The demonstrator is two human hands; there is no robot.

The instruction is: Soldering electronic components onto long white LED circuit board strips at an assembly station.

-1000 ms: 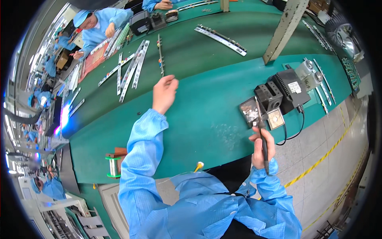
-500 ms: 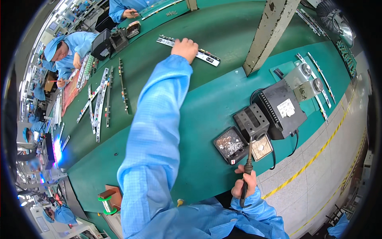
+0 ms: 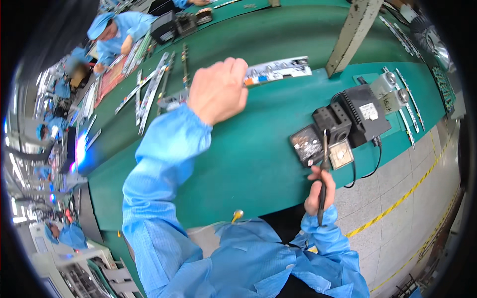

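Note:
My left hand (image 3: 218, 90) is closed over the middle of a long, narrow strip (image 3: 280, 70) set with small parts. The strip sticks out on both sides of the hand, which hides its middle; its left end looks blurred. Near the table's front edge my right hand (image 3: 320, 192) grips a soldering iron (image 3: 325, 171) by its dark handle. The iron's metal shaft points away from me, its upper end at the black iron holder (image 3: 332, 122). In front of the holder lie a dark tray of solder scraps (image 3: 306, 144) and a pale sponge in a tray (image 3: 341, 154).
A black soldering station (image 3: 366, 111) stands behind the holder, beside two bottles (image 3: 396, 100). A chipped metal post (image 3: 352, 39) rises at the far right. Several strips (image 3: 149, 97) lie at the left, near a co-worker in blue (image 3: 130, 27). A yellow-capped cord (image 3: 237, 215) lies at the front edge.
My left hand has brought the strip off the far mat and closer to me. My right hand still holds the soldering iron at the holder. The whole view has shifted.

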